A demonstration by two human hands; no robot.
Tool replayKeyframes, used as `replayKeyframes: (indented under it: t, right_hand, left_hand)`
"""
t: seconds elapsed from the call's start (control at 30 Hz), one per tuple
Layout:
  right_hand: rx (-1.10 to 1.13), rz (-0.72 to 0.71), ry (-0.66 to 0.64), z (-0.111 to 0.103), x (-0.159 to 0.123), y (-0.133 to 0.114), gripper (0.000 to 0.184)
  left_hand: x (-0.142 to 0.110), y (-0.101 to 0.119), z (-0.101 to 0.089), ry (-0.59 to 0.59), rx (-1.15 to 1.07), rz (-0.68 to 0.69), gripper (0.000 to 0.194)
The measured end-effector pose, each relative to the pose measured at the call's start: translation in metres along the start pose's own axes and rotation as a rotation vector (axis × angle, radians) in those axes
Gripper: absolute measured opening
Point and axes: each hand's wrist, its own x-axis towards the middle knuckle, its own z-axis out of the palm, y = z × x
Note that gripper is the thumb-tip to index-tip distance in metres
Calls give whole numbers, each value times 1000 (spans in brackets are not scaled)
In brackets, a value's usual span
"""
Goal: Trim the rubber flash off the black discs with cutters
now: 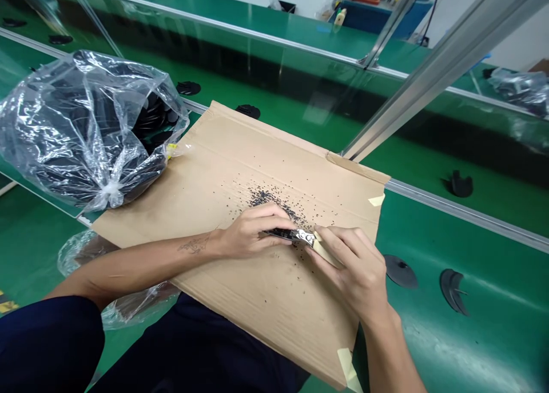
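Over a sheet of cardboard, both hands meet close together. My left hand is closed around a thin black plastic piece, its far side hidden by the fingers. Small silver-jawed cutting pliers touch the right end of that piece. My right hand grips the pliers by their pale yellow handles. Behind the hands, many tiny black clippings lie scattered on the cardboard.
At left, a large clear plastic bag holds black parts. Loose black parts, including a disc and a curved piece, lie on the green surface at right. A slanted metal post rises behind the cardboard.
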Motion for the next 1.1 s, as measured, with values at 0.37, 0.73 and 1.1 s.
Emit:
replayKeyframes:
  t: [0.37,0.73,1.1]
  right_hand:
    - [-56,-57,-19,-1,-1,-2,14]
    - [-41,12,-15,6,-2,-3,19]
    - [-282,33,18,13,-1,5,25]
  left_hand:
    - [1,1,-3,-39,4,16,18]
    - [1,3,0,-43,-1,-83,16]
    - [-3,1,3,-98,78,-109,30]
